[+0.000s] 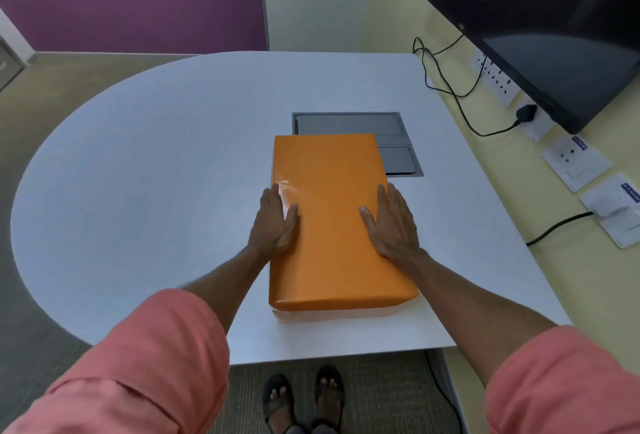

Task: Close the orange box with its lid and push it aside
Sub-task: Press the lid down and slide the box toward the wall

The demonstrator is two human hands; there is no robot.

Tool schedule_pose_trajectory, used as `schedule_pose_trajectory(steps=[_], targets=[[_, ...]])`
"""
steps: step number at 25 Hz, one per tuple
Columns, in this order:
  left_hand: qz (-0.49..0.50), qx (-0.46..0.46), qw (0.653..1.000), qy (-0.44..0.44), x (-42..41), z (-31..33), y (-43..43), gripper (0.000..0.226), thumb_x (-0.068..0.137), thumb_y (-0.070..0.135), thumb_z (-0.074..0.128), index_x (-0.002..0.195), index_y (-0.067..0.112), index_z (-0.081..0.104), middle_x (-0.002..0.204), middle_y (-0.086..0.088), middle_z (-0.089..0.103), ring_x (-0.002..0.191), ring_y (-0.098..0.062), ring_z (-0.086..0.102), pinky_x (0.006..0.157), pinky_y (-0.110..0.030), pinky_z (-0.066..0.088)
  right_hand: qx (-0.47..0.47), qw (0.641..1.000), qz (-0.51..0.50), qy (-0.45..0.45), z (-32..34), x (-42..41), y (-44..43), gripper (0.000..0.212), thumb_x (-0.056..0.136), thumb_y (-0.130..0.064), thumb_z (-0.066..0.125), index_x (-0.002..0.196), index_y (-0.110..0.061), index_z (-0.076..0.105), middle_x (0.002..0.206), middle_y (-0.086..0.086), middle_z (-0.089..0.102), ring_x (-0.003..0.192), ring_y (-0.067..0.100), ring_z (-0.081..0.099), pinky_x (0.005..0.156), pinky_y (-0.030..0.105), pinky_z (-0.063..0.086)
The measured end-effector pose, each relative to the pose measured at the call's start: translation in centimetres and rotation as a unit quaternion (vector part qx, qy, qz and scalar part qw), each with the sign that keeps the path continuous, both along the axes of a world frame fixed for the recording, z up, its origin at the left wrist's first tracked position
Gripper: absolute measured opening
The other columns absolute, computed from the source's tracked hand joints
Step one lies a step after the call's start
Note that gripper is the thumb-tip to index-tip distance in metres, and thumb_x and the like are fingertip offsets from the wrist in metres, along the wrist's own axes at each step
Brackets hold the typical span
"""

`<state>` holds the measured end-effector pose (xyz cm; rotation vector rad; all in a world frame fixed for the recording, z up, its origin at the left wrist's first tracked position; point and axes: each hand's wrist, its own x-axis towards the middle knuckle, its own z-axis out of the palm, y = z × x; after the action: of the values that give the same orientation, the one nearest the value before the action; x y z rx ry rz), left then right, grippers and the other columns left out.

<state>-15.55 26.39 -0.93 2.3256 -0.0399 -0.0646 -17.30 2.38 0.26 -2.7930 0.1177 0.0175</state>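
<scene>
The orange box (332, 222) lies lengthwise on the white table (156, 174), its orange lid covering it from above. A thin pale strip of the box's base shows under the lid's near edge. My left hand (275, 222) presses on the lid's left edge, thumb on top and fingers down the side. On the lid's right edge sits my right hand (393, 224) in the same pose. Both hands clasp the box from either side.
A grey cable hatch (391, 128) is set in the table just behind the box, partly covered by it. A dark monitor (540, 25), wall sockets and black cables line the right wall. The table's near edge lies close below the box.
</scene>
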Motion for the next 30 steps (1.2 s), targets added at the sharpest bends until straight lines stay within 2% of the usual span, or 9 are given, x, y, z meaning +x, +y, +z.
schedule_pose_trajectory(steps=[3,6,12,16,21,24,27,29,30], targets=[[-0.009,0.074,0.997,0.017,3.4,1.7,-0.1,0.069,0.098,0.046,0.039,0.151,0.008,0.017,0.161,-0.017,0.012,0.147,-0.034,0.019,0.116,-0.047,0.023,-0.028,0.999,0.041,0.003,1.5,3.0,0.3,0.069,0.099,-0.051,0.033,0.153,-0.011,0.018,0.162,0.016,0.014,0.150,0.031,0.015,0.122,0.047,0.018],[-0.045,0.117,0.991,0.038,6.1,3.1,-0.6,0.068,0.097,0.046,0.040,0.150,0.007,0.022,0.161,-0.018,0.010,0.147,-0.036,0.014,0.116,-0.049,0.021,-0.048,0.996,0.065,0.038,2.5,6.2,1.0,0.069,0.099,-0.052,0.032,0.154,-0.013,0.017,0.163,0.014,0.011,0.151,0.031,0.010,0.122,0.049,0.015],[-0.108,0.147,0.976,0.122,8.9,3.4,-1.7,0.071,0.097,0.049,0.036,0.153,0.011,0.014,0.162,-0.018,0.004,0.149,-0.039,-0.001,0.120,-0.052,0.009,-0.084,0.984,0.101,0.118,2.8,10.4,2.1,0.066,0.100,-0.051,0.026,0.154,-0.016,0.015,0.164,0.011,0.008,0.151,0.031,0.008,0.120,0.053,0.017],[-0.112,0.215,0.961,0.134,8.9,2.6,-2.5,0.077,0.094,0.058,0.036,0.153,0.015,0.013,0.163,-0.016,-0.001,0.148,-0.042,-0.006,0.117,-0.057,0.014,-0.081,0.983,0.107,0.128,2.1,10.7,1.7,0.065,0.100,-0.049,0.028,0.155,-0.017,0.014,0.164,0.009,0.009,0.151,0.030,0.009,0.120,0.053,0.018],[-0.096,0.249,0.955,0.130,9.1,1.8,-2.8,0.085,0.088,0.068,0.035,0.153,0.020,0.010,0.163,-0.010,-0.002,0.148,-0.040,-0.004,0.112,-0.060,0.025,-0.082,0.983,0.105,0.126,1.8,10.7,1.6,0.064,0.101,-0.048,0.029,0.155,-0.018,0.013,0.165,0.008,0.008,0.151,0.029,0.008,0.121,0.052,0.016],[-0.101,0.206,0.964,0.132,9.4,2.0,-2.4,0.079,0.089,0.065,0.037,0.151,0.018,0.022,0.163,-0.012,0.006,0.148,-0.040,0.001,0.114,-0.058,0.022,-0.085,0.979,0.113,0.150,2.4,11.0,1.7,0.066,0.100,-0.048,0.031,0.155,-0.017,0.010,0.165,0.008,0.005,0.151,0.030,0.006,0.121,0.053,0.015],[-0.048,0.093,0.991,0.087,9.3,2.2,-1.7,0.066,0.091,0.053,0.049,0.140,0.010,0.039,0.154,-0.018,0.031,0.141,-0.036,0.028,0.115,-0.051,0.029,-0.050,0.984,0.092,0.147,3.5,11.1,1.1,0.072,0.097,-0.051,0.039,0.155,-0.017,0.012,0.164,0.008,0.007,0.150,0.033,0.008,0.119,0.056,0.018],[0.001,0.016,0.995,0.094,8.6,1.8,-0.8,0.080,0.087,0.051,0.059,0.147,0.010,0.027,0.156,-0.017,0.028,0.143,-0.035,0.028,0.115,-0.054,0.027,0.060,0.991,0.003,0.123,3.7,10.4,0.1,0.079,0.094,-0.048,0.049,0.155,-0.015,0.010,0.164,0.010,0.009,0.149,0.034,0.013,0.118,0.056,0.022],[0.029,-0.035,0.990,0.131,8.0,1.6,-0.3,0.090,0.084,0.051,0.063,0.151,0.013,0.017,0.159,-0.016,0.020,0.145,-0.037,0.024,0.115,-0.057,0.025,0.140,0.980,-0.055,0.132,3.7,9.8,-0.4,0.085,0.092,-0.046,0.055,0.155,-0.015,0.007,0.163,0.011,0.009,0.149,0.034,0.016,0.117,0.055,0.025]])
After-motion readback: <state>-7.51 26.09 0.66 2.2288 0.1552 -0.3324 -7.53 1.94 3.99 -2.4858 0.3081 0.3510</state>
